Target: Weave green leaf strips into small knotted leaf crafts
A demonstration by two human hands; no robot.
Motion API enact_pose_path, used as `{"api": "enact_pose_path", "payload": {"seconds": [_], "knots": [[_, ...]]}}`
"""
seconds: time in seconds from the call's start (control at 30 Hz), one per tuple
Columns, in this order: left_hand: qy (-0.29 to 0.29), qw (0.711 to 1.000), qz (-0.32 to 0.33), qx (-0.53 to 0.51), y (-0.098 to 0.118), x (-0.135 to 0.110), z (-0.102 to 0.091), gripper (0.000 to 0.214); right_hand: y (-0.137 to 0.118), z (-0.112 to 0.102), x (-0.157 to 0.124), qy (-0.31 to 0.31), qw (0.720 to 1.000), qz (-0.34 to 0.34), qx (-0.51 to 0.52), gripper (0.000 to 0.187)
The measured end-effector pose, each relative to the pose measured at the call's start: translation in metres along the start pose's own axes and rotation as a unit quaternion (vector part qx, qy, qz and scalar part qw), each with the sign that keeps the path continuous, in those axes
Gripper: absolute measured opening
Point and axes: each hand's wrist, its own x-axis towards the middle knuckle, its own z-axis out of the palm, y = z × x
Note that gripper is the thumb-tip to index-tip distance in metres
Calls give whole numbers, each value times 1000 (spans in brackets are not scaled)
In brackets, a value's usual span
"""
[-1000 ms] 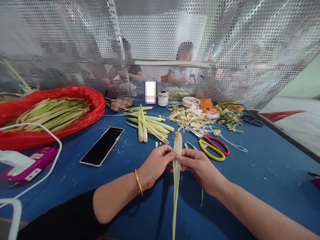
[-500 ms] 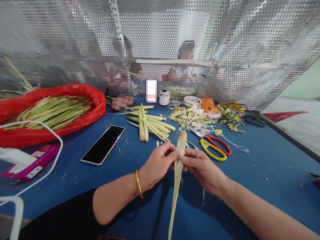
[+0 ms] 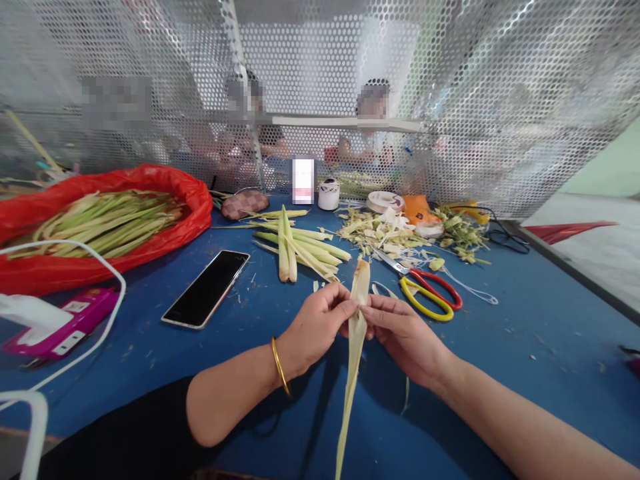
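Observation:
A long pale yellow-green leaf strip (image 3: 354, 360) stands nearly upright over the blue table (image 3: 510, 333), its browned top end near the scissors. My left hand (image 3: 315, 327), with a gold bangle on its wrist, pinches the strip's left edge near the top. My right hand (image 3: 405, 337) pinches the right edge at the same height. Both hands are closed on the strip. Its lower end runs down out of the picture.
Red and yellow scissors (image 3: 425, 290) lie just beyond my right hand. A black phone (image 3: 207, 288) lies left. A bundle of stalks (image 3: 300, 250) and a heap of trimmings (image 3: 385, 233) lie farther back. A red bag of leaves (image 3: 100, 227) sits far left. People sit behind a perforated screen (image 3: 475, 100).
The strip's top end has tilted slightly to the right and both hands have shifted a little; the grip is the same.

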Motion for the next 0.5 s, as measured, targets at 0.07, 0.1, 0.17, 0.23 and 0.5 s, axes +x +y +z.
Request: {"api": "enact_pose_path", "payload": {"seconds": [0.07,0.1,0.17,0.23,0.5], "knots": [[3,1000,7,13,0,0,0,18,0,-1,0,-2,1000,0,3,19],[4,1000,10,20,1,1,-1,18,0,-1,0,-2,1000,0,3,18],[5,999,17,29,1,1,-1,16,1,-2,0,-5,1000,-1,2,18],[6,999,25,34,2,1,-2,15,2,-3,0,-10,1000,-5,0,17],[31,997,34,62,-5,6,-6,19,-2,-1,-2,-2,999,-34,-41,17]]}}
